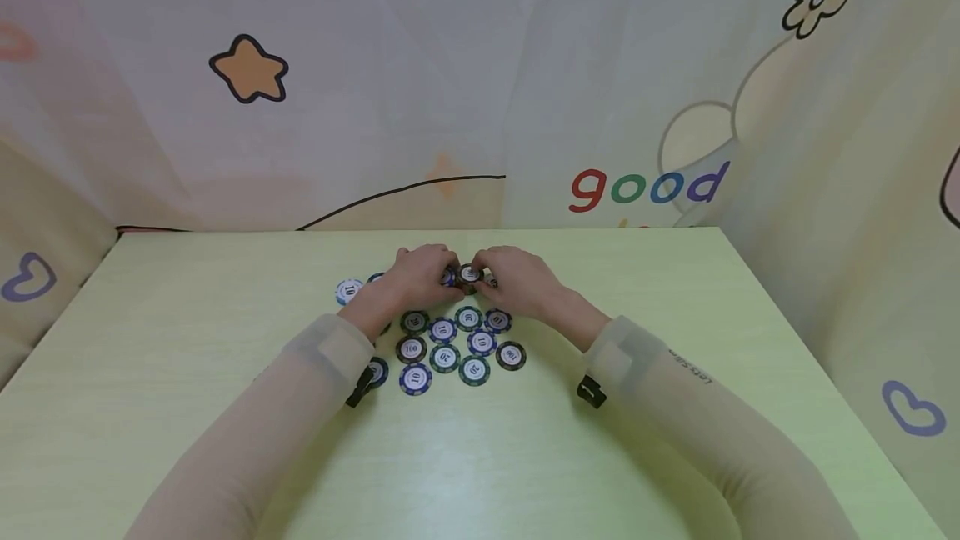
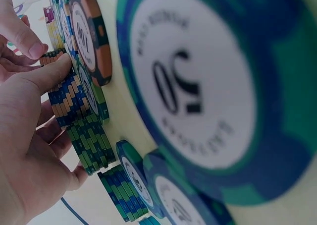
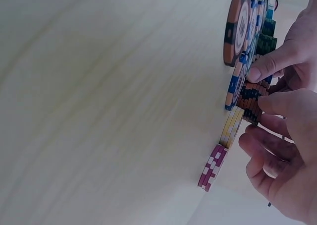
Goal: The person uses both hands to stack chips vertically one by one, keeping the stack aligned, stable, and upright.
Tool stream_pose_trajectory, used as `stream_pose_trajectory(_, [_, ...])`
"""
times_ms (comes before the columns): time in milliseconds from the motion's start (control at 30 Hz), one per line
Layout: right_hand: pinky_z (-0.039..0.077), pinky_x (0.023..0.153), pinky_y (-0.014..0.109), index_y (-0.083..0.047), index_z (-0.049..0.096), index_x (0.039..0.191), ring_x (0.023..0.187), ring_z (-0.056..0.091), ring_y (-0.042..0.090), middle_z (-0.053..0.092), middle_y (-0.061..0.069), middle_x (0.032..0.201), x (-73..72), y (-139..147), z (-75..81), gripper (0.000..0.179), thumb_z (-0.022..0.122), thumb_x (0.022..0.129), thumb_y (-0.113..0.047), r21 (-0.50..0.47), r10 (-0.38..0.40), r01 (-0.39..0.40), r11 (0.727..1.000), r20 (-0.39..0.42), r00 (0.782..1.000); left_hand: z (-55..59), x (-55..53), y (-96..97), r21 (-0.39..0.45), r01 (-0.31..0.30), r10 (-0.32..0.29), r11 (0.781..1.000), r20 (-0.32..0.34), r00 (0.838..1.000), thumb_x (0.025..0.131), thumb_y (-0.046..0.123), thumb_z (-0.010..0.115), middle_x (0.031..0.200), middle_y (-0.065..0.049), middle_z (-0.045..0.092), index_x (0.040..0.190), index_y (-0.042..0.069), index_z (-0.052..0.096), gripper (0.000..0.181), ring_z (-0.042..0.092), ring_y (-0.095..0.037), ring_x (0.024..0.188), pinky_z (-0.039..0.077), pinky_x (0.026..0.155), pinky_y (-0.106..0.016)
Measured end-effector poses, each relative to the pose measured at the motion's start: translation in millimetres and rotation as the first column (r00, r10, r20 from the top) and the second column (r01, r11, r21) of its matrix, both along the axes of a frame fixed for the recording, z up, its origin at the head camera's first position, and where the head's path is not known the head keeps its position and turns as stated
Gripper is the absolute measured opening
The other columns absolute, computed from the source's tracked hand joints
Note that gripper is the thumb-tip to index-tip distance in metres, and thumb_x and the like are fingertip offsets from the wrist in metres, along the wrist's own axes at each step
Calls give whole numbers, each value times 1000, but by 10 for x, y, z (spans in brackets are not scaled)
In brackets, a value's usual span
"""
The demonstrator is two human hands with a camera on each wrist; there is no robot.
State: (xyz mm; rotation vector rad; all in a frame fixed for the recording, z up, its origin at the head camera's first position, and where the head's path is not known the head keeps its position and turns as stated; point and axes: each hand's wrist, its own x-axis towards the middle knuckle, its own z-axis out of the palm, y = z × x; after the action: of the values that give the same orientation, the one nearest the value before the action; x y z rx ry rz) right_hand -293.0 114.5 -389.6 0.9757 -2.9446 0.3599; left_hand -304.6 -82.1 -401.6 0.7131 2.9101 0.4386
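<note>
My left hand (image 1: 423,276) and right hand (image 1: 521,282) meet at a row of poker chip stacks near the table's far side. Between them stands a stack of dark chips with orange edge marks (image 3: 251,103). My right thumb and fingers pinch this stack at its side. The left thumb lies along the front of the blue-and-orange stack (image 2: 74,103), its fingers curled behind that and the green stack (image 2: 90,143). A blue-green stack (image 2: 122,193) stands beyond the left fingers. Yellow chips (image 3: 232,127) and purple chips (image 3: 213,168) continue the row on the right.
Several loose chips lie flat in front of the hands, among them a blue 10 chip (image 1: 416,378), a green 20 chip (image 1: 474,370) and a dark 100 chip (image 1: 511,355). A light-blue 10 chip (image 1: 349,291) sits left. A printed cloth (image 1: 420,90) hangs behind the table.
</note>
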Motion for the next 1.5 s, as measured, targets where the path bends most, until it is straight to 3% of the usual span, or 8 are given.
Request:
stream_pose_trajectory(267, [55,82,36,-7,71,114,94,65,18,72,6,107,11,-9,-1,19,71,98,-18,8,2,-2,1000,-10,1000,-8,3,4,-3,1,-1,1000,-6,1000,94,36,77,110,-6,64,119,8,69,39,58,-23,97,39,90,-53])
stream_pose_trajectory(500, [54,73,33,-7,71,116,84,62,17,72,5,103,30,-27,-8,22,71,98,-20,18,10,-10,1000,-35,999,5,18,1,-6,1,-1,1000,-5,1000,94,36,77,111,-6,64,120,8,69,39,58,-24,98,39,89,-52])
stream_pose_trajectory(667, [55,76,35,-7,65,123,90,64,19,69,7,109,64,5,15,30,71,98,-23,30,-20,21,999,-35,999,3,12,5,-9,-7,7,1000,5,1000,94,36,77,110,-6,64,120,8,69,39,58,-24,98,40,90,-53])
stream_pose_trajectory(800, [53,71,33,-8,67,109,84,62,19,67,4,96,116,67,77,20,71,98,-24,36,-36,36,999,-12,999,7,9,8,-12,-7,7,1000,10,1000,94,36,76,112,-7,64,122,8,68,40,58,-24,101,40,93,-54])
stream_pose_trajectory(1000, [43,60,27,-12,69,94,70,54,15,60,-4,75,214,169,151,13,73,96,-24,91,0,-9,996,107,994,29,14,4,-13,-11,11,1000,29,1000,95,36,75,120,-9,64,128,7,66,45,59,-27,110,39,98,-57])
stream_pose_trajectory(1233, [45,64,28,-14,72,93,72,55,15,61,-5,75,342,258,180,14,76,95,-28,114,-16,-11,993,231,973,36,7,5,-12,-16,16,1000,39,999,95,37,74,125,-11,63,130,7,65,47,57,-28,114,38,99,-57])
stream_pose_trajectory(1500, [45,69,32,-18,70,93,77,56,16,62,-4,78,470,372,198,27,85,85,-39,116,-23,-23,993,377,926,13,8,-1,-14,2,-1,1000,25,1000,95,38,75,125,-11,63,130,7,65,48,58,-28,113,39,98,-58])
